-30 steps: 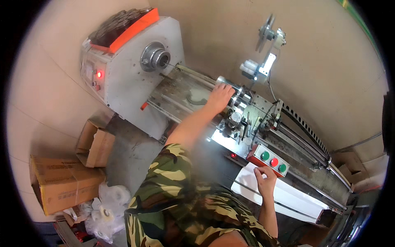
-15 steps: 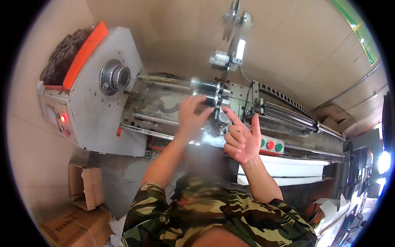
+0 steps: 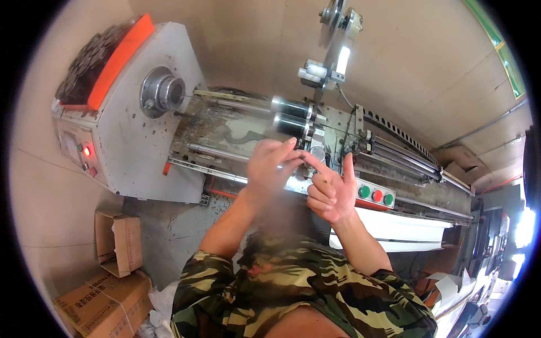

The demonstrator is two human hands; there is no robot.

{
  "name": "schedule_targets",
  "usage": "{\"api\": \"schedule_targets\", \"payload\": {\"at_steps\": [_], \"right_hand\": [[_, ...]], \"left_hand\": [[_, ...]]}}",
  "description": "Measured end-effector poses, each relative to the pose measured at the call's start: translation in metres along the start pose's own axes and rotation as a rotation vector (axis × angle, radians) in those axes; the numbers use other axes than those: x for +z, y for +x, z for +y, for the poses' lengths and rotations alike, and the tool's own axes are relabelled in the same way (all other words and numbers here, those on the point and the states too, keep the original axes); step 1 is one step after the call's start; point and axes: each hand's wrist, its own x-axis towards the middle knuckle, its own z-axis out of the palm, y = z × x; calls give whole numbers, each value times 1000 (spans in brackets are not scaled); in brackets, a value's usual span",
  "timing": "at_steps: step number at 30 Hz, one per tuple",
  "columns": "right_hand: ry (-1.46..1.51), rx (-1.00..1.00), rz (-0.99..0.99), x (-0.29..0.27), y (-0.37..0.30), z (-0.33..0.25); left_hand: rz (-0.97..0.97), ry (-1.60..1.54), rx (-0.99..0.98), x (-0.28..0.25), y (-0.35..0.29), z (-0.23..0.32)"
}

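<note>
In front of the machine bed my left hand (image 3: 269,169) is partly blurred. Two of its fingertips show slightly apart, the lower one at or very near the right index fingertip. Nothing is visible in it. My right hand (image 3: 333,188) has its thumb raised and index finger stretched out, with a dark smudge near that fingertip; its other fingers are curled. Just beyond the hands are two black rollers with shiny metal ends (image 3: 292,124), side by side on the winding machine. A round metal knob (image 3: 318,153) sits beyond the right index finger.
A grey machine housing (image 3: 138,146) with a chuck (image 3: 171,93) stands at left. The hook-shaped metal wrench (image 3: 242,137) lies on the bed. Green and red push buttons (image 3: 376,195) are at right. Cardboard boxes (image 3: 107,301) sit lower left; a white sheet-like panel (image 3: 406,228) is below the bed.
My left hand has come away from the near black roller, moving toward me to my right index fingertip. The rollers are now uncovered. The whole view has shifted slightly.
</note>
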Motion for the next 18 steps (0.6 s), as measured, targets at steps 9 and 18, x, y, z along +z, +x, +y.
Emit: {"api": "schedule_targets", "payload": {"at_steps": [9, 18], "right_hand": [[-31, -18, 290, 15, -3, 2], [-45, 73, 65, 0, -6, 2]], "left_hand": [[-104, 63, 32, -7, -3, 11], [-55, 231, 165, -4, -9, 19]]}}
